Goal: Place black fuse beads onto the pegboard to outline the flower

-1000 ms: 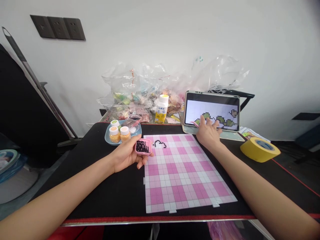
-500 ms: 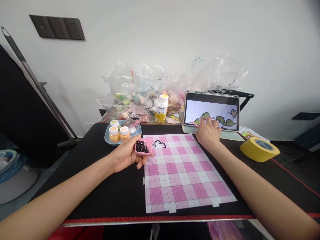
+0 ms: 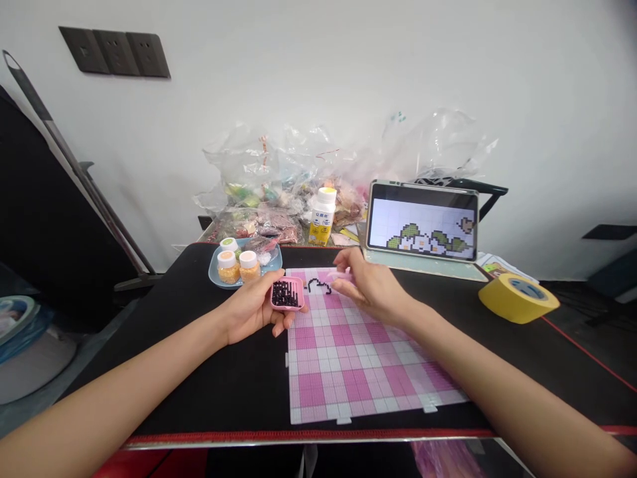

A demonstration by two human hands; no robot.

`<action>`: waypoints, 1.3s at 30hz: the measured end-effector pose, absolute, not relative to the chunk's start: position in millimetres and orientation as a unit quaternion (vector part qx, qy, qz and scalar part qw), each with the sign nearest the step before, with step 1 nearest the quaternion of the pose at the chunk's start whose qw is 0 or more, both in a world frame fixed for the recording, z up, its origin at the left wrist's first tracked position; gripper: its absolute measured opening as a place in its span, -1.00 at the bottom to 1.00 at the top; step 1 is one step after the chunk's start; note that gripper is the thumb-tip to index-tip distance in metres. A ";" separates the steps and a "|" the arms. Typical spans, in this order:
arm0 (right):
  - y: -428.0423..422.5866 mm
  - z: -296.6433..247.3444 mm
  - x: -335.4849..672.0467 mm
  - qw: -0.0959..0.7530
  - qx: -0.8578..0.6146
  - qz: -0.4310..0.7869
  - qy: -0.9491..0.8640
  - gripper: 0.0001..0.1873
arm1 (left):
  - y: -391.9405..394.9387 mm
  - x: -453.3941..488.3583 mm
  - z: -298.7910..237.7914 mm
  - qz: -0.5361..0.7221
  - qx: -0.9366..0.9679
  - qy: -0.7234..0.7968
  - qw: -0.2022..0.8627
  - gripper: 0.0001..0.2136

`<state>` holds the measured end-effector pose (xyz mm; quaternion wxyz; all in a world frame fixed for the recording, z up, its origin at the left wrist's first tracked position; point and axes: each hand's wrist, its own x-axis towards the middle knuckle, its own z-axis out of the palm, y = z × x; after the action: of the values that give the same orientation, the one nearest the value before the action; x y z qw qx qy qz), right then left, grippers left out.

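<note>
My left hand [image 3: 259, 305] is wrapped round a small pink tray [image 3: 287, 307] of black beads [image 3: 283, 292], held level just over the left edge of a pegboard. The pegboard [image 3: 348, 338] has a pink and white check and lies on the table. Near its far left corner, a line of black beads [image 3: 318, 284] forms a curved outline. Above the pegboard, right of that outline, my right hand [image 3: 371, 285] is closed on pink tweezers [image 3: 339, 275], which are slightly blurred.
A blue plate [image 3: 213, 272] holds several lidded jars of beads. Behind stand a white and yellow bottle [image 3: 322, 218] and bagged beads [image 3: 269, 222]. A propped tablet [image 3: 423, 226] displays a pixel pattern. Yellow tape [image 3: 515, 299] lies to the right. The table's front edge has red trim [image 3: 239, 438].
My right hand has moved left from the tablet screen to over the pegboard, bringing the tweezers along. The tablet's pattern is uncovered. My left hand and the bead tray have hardly moved.
</note>
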<state>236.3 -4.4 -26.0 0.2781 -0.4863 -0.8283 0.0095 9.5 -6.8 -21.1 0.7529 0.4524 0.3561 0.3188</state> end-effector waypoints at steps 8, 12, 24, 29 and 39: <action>-17.2 -34.8 216.1 0.316 -0.356 -0.093 -0.874 -0.70 | -7.0 7.0 -24.1 0.287 0.481 0.352 0.750 -0.60; -14.9 -39.2 215.7 0.307 -0.352 -0.086 -0.880 -0.70 | -6.7 7.0 -25.1 0.288 0.487 0.347 0.748 -0.62; -15.6 -40.6 214.0 0.309 -0.345 -0.069 -0.884 -0.69 | -7.3 8.6 -24.4 0.289 0.488 0.356 0.743 -0.63; -15.6 -41.4 211.7 0.312 -0.343 -0.066 -0.884 -0.69 | -7.8 9.9 -23.7 0.283 0.487 0.364 0.742 -0.60; -4.5 -32.7 231.0 0.331 -0.411 -0.033 -0.849 -0.79 | -5.7 8.6 -21.1 0.348 0.459 0.396 0.715 -0.60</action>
<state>231.0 -4.5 -32.7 0.3307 -0.4111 -0.8489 -0.0326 8.6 -5.7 -21.1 0.7153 0.4592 0.3958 0.3476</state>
